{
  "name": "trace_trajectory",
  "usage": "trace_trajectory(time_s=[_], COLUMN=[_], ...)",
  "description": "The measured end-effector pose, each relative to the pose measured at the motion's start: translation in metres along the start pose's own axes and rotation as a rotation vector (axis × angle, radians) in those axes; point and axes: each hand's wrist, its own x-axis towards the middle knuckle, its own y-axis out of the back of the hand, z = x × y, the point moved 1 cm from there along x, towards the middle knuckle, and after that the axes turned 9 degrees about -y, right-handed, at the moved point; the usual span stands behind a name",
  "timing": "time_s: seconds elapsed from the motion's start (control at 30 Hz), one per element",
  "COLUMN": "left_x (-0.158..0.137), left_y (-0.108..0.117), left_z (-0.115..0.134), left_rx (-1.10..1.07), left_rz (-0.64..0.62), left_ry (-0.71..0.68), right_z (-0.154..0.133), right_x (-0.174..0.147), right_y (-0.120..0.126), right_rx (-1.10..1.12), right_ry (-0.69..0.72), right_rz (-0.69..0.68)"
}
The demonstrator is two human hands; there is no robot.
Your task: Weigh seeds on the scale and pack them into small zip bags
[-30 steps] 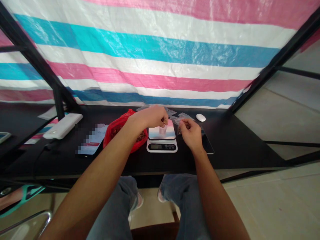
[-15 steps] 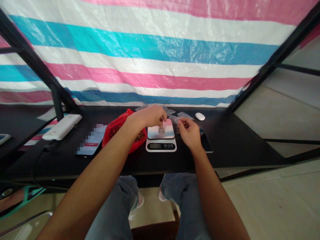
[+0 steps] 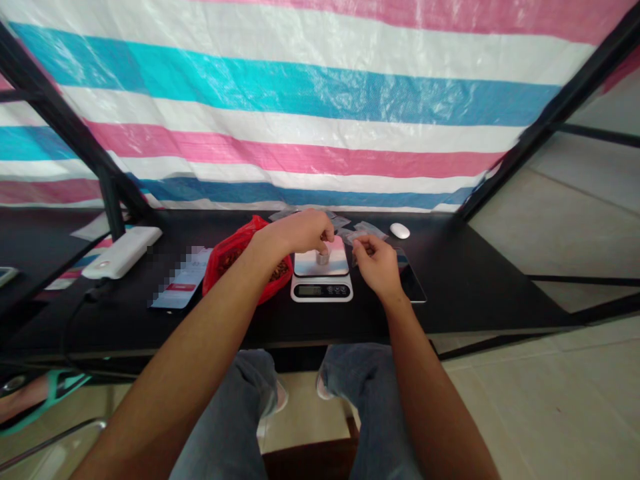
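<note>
A white digital kitchen scale (image 3: pixel 323 297) stands on the black desk, with a small clear cup (image 3: pixel 323 259) on its shiny platform. From the left, my left hand (image 3: pixel 307 230) reaches over the scale. Its fingers are pinched at the cup's rim, and what they hold, if anything, is too small to make out. Just right of the platform, my right hand (image 3: pixel 377 261) is closed with curled fingers; its contents are hidden. Under my left forearm lies an open red plastic bag (image 3: pixel 274 292) of small brown pieces.
Clear plastic bags (image 3: pixel 367 230) lie behind the scale. A white mouse (image 3: pixel 399 231) and a dark tablet (image 3: pixel 413 283) are to the right. Leftward are a lit phone-like screen (image 3: pixel 183 287) and a white power strip (image 3: pixel 123 253). A striped sheet (image 3: pixel 320 120) hangs behind.
The whole view has shifted very slightly. Both hands stay in nearly the same places, my left at the cup and my right beside the scale.
</note>
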Motion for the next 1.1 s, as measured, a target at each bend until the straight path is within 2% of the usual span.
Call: trace_trajectory(time_s=[0.4, 0.57, 0.8, 1.1], left_x=[0.0034, 0.0009, 0.0011, 0.0000], left_y=[-0.0071, -0.0048, -0.0079, -0.0079], left_z=[-0.0065, -0.0034, -0.0049, -0.0023], left_rx=[-0.043, -0.083, -0.080, -0.078], left_rz=[-0.002, 0.005, 0.017, 0.029], left_ry=[-0.057, -0.039, -0.096, -0.099], right_z=[-0.0026, -0.0016, -0.0056, -0.0049], right_x=[-0.0012, -0.0011, -0.0025, -0.0023], right_y=[0.0009, 0.0009, 0.0003, 0.0000], right_rx=[-0.023, -0.047, -0.054, -0.033], right_ry=[-0.021, -0.026, 0.003, 0.001], right_rz=[-0.005, 0.001, -0.005, -0.017])
